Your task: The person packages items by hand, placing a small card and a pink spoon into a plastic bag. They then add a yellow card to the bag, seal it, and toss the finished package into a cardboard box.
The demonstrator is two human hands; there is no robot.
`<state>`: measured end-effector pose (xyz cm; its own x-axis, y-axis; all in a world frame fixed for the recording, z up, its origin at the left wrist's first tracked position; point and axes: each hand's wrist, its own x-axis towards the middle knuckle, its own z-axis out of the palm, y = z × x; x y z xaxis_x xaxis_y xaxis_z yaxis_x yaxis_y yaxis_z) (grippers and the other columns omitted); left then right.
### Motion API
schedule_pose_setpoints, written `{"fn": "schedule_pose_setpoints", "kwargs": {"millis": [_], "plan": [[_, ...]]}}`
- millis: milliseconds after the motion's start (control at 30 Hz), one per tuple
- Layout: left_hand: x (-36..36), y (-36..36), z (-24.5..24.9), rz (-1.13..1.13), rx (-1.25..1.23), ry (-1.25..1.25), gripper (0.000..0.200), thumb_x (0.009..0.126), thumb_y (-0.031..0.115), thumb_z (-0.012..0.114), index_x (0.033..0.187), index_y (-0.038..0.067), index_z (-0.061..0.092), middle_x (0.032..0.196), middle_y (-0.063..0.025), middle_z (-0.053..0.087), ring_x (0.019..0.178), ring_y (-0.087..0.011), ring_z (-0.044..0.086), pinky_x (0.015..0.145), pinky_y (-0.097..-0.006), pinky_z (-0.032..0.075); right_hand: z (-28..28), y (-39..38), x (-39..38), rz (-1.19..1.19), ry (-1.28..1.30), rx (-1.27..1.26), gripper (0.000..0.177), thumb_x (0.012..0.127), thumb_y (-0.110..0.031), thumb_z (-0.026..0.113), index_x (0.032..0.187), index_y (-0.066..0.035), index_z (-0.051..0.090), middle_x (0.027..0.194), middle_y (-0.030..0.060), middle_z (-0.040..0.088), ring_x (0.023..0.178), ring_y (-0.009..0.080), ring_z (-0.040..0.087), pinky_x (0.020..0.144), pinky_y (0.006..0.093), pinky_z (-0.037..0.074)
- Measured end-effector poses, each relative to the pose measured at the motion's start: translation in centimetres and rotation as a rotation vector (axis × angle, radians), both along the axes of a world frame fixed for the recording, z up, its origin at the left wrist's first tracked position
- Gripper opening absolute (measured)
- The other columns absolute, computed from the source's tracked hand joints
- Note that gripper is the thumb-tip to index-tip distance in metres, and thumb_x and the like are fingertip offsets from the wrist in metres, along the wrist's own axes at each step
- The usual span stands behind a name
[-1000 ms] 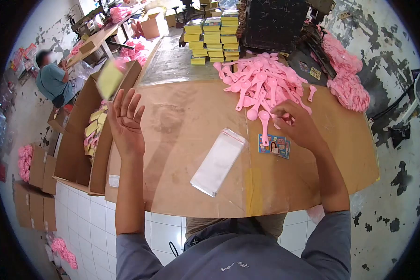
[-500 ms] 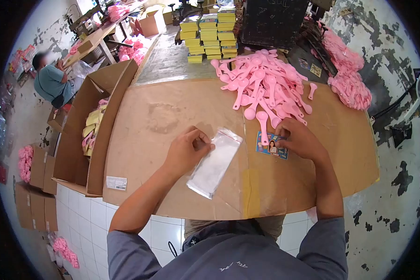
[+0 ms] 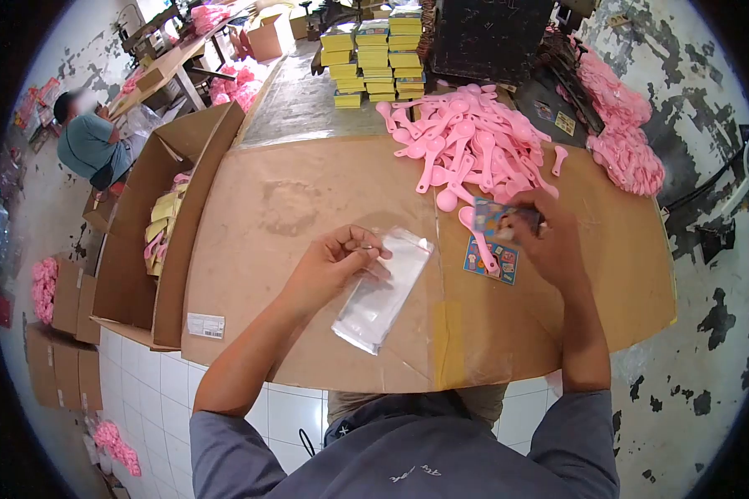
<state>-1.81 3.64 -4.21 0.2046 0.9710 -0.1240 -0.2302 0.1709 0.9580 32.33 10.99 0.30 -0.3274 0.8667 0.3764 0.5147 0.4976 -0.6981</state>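
My left hand (image 3: 341,264) is closed in a pinch at the upper left edge of a stack of clear plastic bags (image 3: 374,308), and a see-through flap of the top bag seems to lift at its fingertips. Between the thumb and fingers of my right hand (image 3: 545,237) is a small blue printed card (image 3: 491,218), held above the cardboard. Below it, a pink measuring spoon (image 3: 479,243) lies across a second printed card (image 3: 505,268). A large heap of pink measuring spoons (image 3: 466,145) lies just beyond.
Yellow-edged card stacks (image 3: 374,62) stand at the back beside a dark box (image 3: 491,41). To my left is an open carton (image 3: 195,224) with packed items. A white label (image 3: 205,325) lies at the table's left edge. A person (image 3: 96,141) sits at the far left.
My right hand has risen with a card in it, uncovering another card underneath. The spoon there has shifted down and turned. My left fingers have moved slightly right onto the top bag.
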Motion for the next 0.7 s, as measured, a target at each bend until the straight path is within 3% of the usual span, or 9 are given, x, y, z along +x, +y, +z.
{"fn": "schedule_pose_setpoints", "kwargs": {"millis": [67, 133, 333, 467, 567, 700], "plan": [[0.7, -0.4, 1.4, -0.050, -0.049, -0.059, 0.018, 0.101, 0.009, 0.066, 0.115, -0.002, 0.069, 0.101, -0.0104, 0.074, 0.085, -0.0146, 0.072, 0.078, -0.0289, 0.059, -0.5, -1.0, -1.7, 0.079, 0.180, -0.162, 0.023, 0.090, -0.002, 0.068, 0.113, -0.001, 0.067, 0.110, 0.0110, 0.069, 0.099, 0.0140, 0.067, 0.085, 0.0305, 0.054], [1.0, -0.3, 0.5, -0.070, -0.026, 0.096, 0.018, 0.101, 0.012, 0.067, 0.111, -0.003, 0.070, 0.097, -0.0091, 0.075, 0.081, -0.0128, 0.071, 0.075, -0.0272, 0.058, -1.0, -2.0, -3.5, 0.189, 0.375, -0.341, 0.022, 0.094, -0.001, 0.067, 0.115, -0.001, 0.066, 0.114, 0.0082, 0.069, 0.105, 0.0111, 0.065, 0.087, 0.0292, 0.053], [1.7, -0.9, 0.5, -0.022, 0.052, 0.267, 0.022, 0.100, 0.016, 0.071, 0.110, -0.004, 0.072, 0.091, -0.0068, 0.077, 0.077, -0.0072, 0.067, 0.071, -0.0215, 0.053, -2.3, -2.8, -5.3, 0.261, 0.508, -0.246, 0.023, 0.095, -0.002, 0.068, 0.118, -0.002, 0.066, 0.119, 0.0062, 0.066, 0.101, 0.0098, 0.063, 0.086, 0.0280, 0.052], [1.5, -0.8, 0.5, -0.034, 0.074, 0.307, 0.022, 0.101, 0.014, 0.068, 0.112, -0.005, 0.072, 0.097, -0.0084, 0.078, 0.082, -0.0076, 0.070, 0.073, -0.0234, 0.055, -2.7, -2.5, -5.0, 0.247, 0.303, -0.132, 0.023, 0.093, -0.002, 0.070, 0.116, -0.003, 0.068, 0.112, 0.0069, 0.069, 0.097, 0.0113, 0.065, 0.082, 0.0279, 0.052], [1.9, -0.8, -0.9, -0.012, 0.053, 0.173, 0.022, 0.101, 0.014, 0.069, 0.113, -0.004, 0.072, 0.097, -0.0080, 0.078, 0.082, -0.0080, 0.070, 0.073, -0.0243, 0.056, -2.3, -2.6, -5.2, 0.306, 0.073, -0.025, 0.023, 0.092, -0.002, 0.071, 0.114, -0.005, 0.071, 0.105, 0.0077, 0.070, 0.092, 0.0128, 0.066, 0.078, 0.0281, 0.053], [2.3, -1.4, -0.9, -0.107, 0.181, 0.404, 0.022, 0.101, 0.013, 0.068, 0.115, -0.003, 0.071, 0.096, -0.0072, 0.077, 0.083, -0.0074, 0.069, 0.073, -0.0243, 0.055, -2.6, -3.9, -6.7, 0.309, 0.095, -0.105, 0.024, 0.091, -0.003, 0.073, 0.114, -0.005, 0.072, 0.101, 0.0082, 0.071, 0.087, 0.0136, 0.067, 0.076, 0.0286, 0.053]]}}
